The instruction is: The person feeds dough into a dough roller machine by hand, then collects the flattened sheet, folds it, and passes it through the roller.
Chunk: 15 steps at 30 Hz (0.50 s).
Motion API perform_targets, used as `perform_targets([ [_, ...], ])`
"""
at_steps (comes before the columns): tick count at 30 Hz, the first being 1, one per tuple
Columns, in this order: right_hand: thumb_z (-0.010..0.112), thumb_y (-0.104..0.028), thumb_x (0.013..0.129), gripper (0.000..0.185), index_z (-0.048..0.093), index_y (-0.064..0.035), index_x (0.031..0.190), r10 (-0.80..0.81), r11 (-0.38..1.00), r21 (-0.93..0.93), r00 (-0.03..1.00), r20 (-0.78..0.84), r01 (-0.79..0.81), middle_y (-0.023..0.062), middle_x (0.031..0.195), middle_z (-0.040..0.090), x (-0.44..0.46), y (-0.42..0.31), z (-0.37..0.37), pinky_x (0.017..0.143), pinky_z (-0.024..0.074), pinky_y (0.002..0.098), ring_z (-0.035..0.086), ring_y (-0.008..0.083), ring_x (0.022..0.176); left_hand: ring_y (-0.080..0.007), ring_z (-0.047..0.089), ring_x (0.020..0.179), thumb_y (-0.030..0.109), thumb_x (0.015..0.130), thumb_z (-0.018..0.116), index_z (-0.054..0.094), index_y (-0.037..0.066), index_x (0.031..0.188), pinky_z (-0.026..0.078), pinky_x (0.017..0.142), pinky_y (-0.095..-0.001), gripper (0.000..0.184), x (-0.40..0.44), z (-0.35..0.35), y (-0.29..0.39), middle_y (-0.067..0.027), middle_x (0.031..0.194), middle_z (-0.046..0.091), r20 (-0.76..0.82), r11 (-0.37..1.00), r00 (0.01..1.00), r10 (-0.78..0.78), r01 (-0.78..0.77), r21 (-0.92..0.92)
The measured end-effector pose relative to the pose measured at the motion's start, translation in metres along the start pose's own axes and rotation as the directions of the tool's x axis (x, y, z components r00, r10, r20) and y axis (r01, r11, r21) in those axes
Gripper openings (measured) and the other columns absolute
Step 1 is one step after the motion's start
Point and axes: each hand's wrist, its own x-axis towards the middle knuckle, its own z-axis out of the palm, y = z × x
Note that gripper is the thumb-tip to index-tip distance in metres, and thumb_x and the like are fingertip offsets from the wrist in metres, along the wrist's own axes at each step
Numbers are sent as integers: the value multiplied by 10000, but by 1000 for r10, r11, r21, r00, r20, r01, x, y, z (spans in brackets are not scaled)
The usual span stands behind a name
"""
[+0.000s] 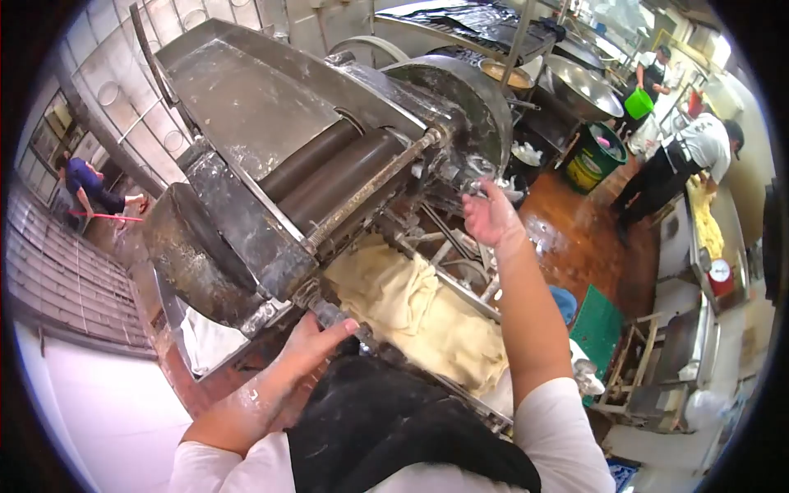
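My left hand (319, 342) is at the near left corner of a dough sheeter, wrapped round an adjustment handle (330, 315) with the thumb laid along it. On the machine's right side, my right hand (493, 218) is raised palm up, its fingers loosely apart beside the right adjustment handle (472, 168). Between my arms, a thick folded sheet of pale dough (411, 300) lies below the rollers (337, 172). Above them slopes the metal feed tray (246, 90), which has streaks of flour on it.
Round metal guards flank the machine, the left guard (193, 255) nearest me. At right stand a dark green bucket (590, 160) and a large metal bowl (585, 89). A co-worker (699, 148) bends over yellow dough (705, 218); others stand farther off. The brown floor (555, 214) looks wet.
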Motion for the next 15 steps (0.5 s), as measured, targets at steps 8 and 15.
perform_targets([
  [8, 648, -81, 787, 365, 584, -63, 1146, -713, 100, -912, 668, 212, 397, 109, 796, 646, 4, 10, 0, 582, 483, 325, 624, 227, 646, -382, 585, 1070, -166, 636, 579, 503, 90, 1167, 545, 837, -447, 595, 34, -28, -33, -191, 1114, 569, 579, 696, 805, 128, 343, -631],
  [15, 681, -109, 788, 530, 542, -140, 1299, -823, -154, -942, 489, 289, 297, 166, 975, 679, 0, 24, 1, 716, 510, 354, 658, 261, 749, -427, 490, 1225, -251, 559, 525, 521, 65, 1216, 455, 983, -544, 730, 57, -23, -59, -200, 1291, 515, 594, 603, 696, 403, 286, -745],
])
